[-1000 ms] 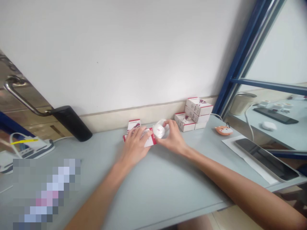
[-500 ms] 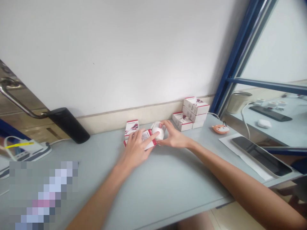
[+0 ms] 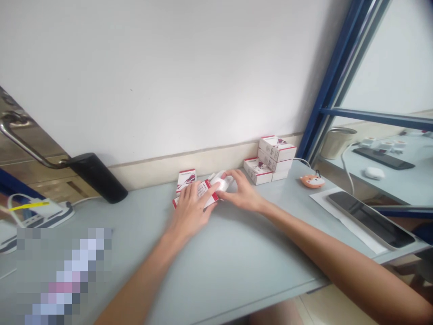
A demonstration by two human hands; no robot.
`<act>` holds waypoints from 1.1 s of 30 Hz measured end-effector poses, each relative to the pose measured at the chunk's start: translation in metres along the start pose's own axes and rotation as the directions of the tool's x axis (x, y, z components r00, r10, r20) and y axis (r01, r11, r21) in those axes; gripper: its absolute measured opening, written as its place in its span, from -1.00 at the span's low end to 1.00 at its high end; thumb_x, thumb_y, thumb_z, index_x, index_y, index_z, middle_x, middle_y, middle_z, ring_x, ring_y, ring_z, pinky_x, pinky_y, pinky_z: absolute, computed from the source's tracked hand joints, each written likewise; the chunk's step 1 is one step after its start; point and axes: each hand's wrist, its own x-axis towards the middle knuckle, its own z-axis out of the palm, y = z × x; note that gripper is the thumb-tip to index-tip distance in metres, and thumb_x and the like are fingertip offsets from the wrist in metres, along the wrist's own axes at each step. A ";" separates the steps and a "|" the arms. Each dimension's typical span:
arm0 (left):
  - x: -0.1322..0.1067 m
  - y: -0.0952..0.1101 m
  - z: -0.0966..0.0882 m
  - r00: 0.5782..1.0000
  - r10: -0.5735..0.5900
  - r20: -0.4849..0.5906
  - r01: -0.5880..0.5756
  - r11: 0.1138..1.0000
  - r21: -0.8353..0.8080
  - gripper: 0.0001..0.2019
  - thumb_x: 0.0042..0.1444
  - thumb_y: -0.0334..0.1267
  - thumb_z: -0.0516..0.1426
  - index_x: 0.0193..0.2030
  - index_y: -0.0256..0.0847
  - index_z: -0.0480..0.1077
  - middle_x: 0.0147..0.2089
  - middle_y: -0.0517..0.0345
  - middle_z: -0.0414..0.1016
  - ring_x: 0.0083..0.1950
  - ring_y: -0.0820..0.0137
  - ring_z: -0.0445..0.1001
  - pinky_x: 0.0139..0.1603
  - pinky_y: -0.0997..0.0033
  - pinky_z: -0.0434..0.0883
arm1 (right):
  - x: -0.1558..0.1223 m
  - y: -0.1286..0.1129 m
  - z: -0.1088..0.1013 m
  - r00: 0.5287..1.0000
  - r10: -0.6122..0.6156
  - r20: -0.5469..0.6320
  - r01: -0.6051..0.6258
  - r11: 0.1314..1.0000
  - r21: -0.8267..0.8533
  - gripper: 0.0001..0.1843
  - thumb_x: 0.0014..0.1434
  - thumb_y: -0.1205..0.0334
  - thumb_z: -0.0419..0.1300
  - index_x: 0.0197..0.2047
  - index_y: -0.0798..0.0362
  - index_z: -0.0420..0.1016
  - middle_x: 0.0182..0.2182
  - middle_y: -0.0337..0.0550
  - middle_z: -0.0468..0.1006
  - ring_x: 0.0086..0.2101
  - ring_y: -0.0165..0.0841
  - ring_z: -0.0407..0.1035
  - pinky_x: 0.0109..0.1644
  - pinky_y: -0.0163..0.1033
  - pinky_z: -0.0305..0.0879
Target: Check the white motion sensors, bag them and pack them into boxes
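left grip (image 3: 190,212): closed over a white red-edged cardboard box (image 3: 204,192), holding it low on the pale grey-blue table (image 3: 237,253).
right grip (image 3: 241,195): half open, fingers now spread over a small white rounded plastic object (image 3: 221,183), which sits against the box; firmness of hold unclear.
rest: stacked white red-trimmed boxes (image 3: 270,158) stand beyond, by the wall.

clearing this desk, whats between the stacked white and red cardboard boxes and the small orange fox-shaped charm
A thin white cable runs between them, seen in the head view.
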 end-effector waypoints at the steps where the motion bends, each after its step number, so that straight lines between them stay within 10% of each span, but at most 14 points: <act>1: 0.000 0.000 0.000 1.000 -0.008 -0.008 0.008 1.000 0.014 -0.45 0.36 -0.13 0.17 0.46 0.15 0.25 0.25 -0.17 0.33 0.30 -0.07 0.36 0.24 -0.12 0.40 | -0.001 -0.001 0.002 1.000 -0.003 -0.019 0.003 1.000 0.008 -0.54 0.20 -0.01 0.37 0.11 -0.10 0.44 0.11 -0.06 0.43 0.22 -0.15 0.30 0.39 0.07 0.21; 6: 0.001 0.000 0.002 0.997 -0.055 -0.049 0.057 0.998 0.039 -0.47 0.38 -0.12 0.14 0.46 -0.01 0.24 0.27 -0.26 0.34 0.31 -0.10 0.37 0.28 -0.16 0.36 | -0.011 -0.017 0.003 0.989 -0.132 0.071 0.135 0.990 -0.046 -0.54 0.42 -0.08 0.15 0.29 -0.13 0.41 0.33 0.03 0.34 0.35 -0.08 0.20 0.46 0.16 0.10; 11: -0.001 0.000 0.009 0.977 -0.100 -0.188 0.081 0.991 -0.107 -0.32 0.37 -0.08 0.17 0.53 -0.03 0.01 0.30 -0.25 0.33 0.34 -0.05 0.36 0.29 -0.14 0.35 | -0.022 -0.035 0.005 0.919 -0.347 0.186 0.351 0.936 0.012 -0.18 0.39 0.02 0.19 0.57 -0.06 -0.07 0.39 0.09 0.36 0.32 -0.03 0.29 0.42 0.22 0.13; 24: 0.007 0.036 -0.002 0.831 -0.437 -0.343 0.198 0.810 -0.552 -0.24 0.09 -0.15 0.41 0.39 -0.04 0.21 0.23 -0.09 0.36 0.26 0.11 0.44 0.29 0.01 0.43 | -0.009 -0.055 -0.027 0.867 -0.498 -0.010 0.498 0.867 -0.033 -0.50 0.39 0.18 0.14 0.36 -0.12 0.33 0.25 -0.08 0.54 0.19 -0.15 0.42 0.31 0.08 0.28; 28: 0.007 0.039 0.004 0.803 -0.524 -0.283 0.250 0.728 -0.638 -0.34 0.07 -0.20 0.40 0.24 -0.04 0.19 0.21 -0.03 0.33 0.17 0.21 0.47 0.19 0.11 0.48 | 0.014 -0.018 -0.053 0.909 -0.326 -0.258 0.223 0.906 -0.360 -0.68 0.42 0.23 0.06 0.12 -0.02 0.55 0.04 -0.03 0.64 0.10 -0.10 0.41 0.26 0.06 0.28; 33: 0.006 0.033 0.010 0.837 -0.462 -0.293 0.219 0.774 -0.595 -0.31 0.10 -0.19 0.38 0.24 -0.03 0.08 0.19 -0.01 0.26 0.16 0.25 0.46 0.16 0.11 0.49 | 0.029 0.034 -0.072 0.975 0.042 -0.218 -0.192 0.651 -0.734 -0.67 0.35 0.26 0.11 0.03 0.11 0.67 0.03 0.12 0.63 0.17 0.14 0.25 0.24 0.17 0.16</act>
